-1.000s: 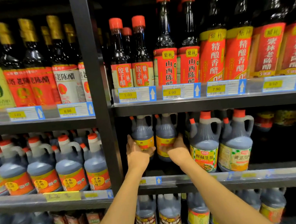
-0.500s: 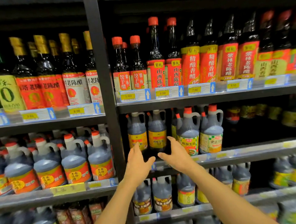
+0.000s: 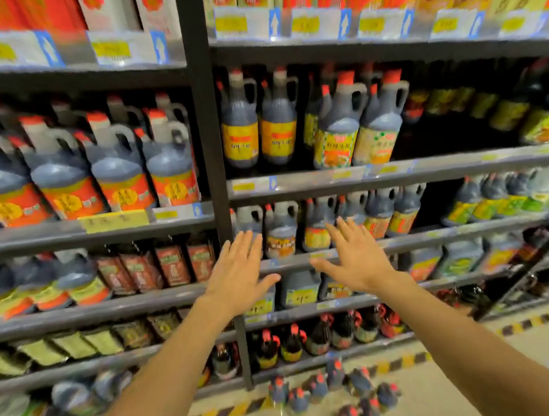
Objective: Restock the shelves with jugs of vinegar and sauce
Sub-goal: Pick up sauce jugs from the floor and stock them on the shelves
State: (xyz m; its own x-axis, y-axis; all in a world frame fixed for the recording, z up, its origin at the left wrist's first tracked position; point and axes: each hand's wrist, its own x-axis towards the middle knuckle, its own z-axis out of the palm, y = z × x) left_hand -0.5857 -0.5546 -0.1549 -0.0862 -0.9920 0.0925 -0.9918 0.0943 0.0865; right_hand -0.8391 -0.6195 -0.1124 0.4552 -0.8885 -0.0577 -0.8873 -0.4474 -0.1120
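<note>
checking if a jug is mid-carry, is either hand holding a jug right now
No, the left hand and right hand are both spread open with straight fingers in front of the shelves, gripping nothing.

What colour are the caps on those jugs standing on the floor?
Red, on dark jugs; the head view shows them, a bit blurred.

both your arms reach forward and up, bare from the elbow, nearly parallel. your left hand [image 3: 239, 271] is spread flat, back toward you, fingers [image 3: 246, 244] straight and thumb pointing right. your right hand [image 3: 355, 257] mirrors it (thumb pointing left, fingers splayed a bit wider). neither hand holds anything.
</note>
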